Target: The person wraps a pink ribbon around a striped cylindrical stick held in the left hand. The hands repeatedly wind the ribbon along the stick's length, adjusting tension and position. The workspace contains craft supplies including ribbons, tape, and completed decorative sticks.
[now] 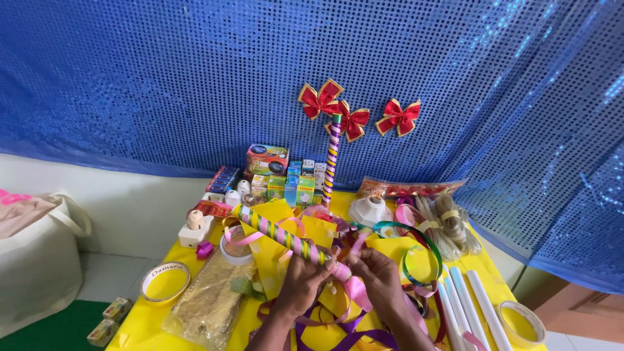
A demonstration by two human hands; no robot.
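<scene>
Fingers: left hand (300, 281) and right hand (380, 276) both pinch near end of striped stick (281, 235)
Stick: tilted up-left over yellow bench (149, 328)
Ribbon: pink ribbon (356, 290) between hands

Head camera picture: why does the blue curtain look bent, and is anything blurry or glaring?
Head view: wide-lens distortion bows the blue sequin curtain, whose sequins glint at upper right; soft even daylight, faint shadows; both hands, left hand and right hand, and the striped stick look slightly soft.
</scene>
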